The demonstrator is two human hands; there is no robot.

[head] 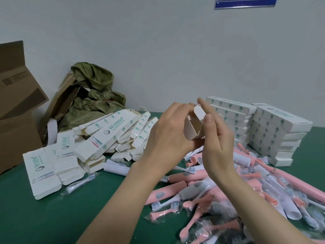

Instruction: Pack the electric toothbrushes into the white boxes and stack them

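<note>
I hold a white box [193,128] up above the table, its open end facing me and empty inside. My left hand [168,132] grips the box's body from the left. My right hand [213,136] touches its end flap [199,112] with forefinger and thumb. Below lies a heap of pink electric toothbrushes [177,177] and bagged brush heads [198,206]. Packed white boxes stand in stacks [279,131] at the right rear. A pile of open white boxes [109,136] lies at the left.
The green table [52,217] carries all of it. Brown cartons [15,106] stand at the far left, with a crumpled green bag [95,95] against the wall. A rolled white leaflet [116,167] lies by the open boxes.
</note>
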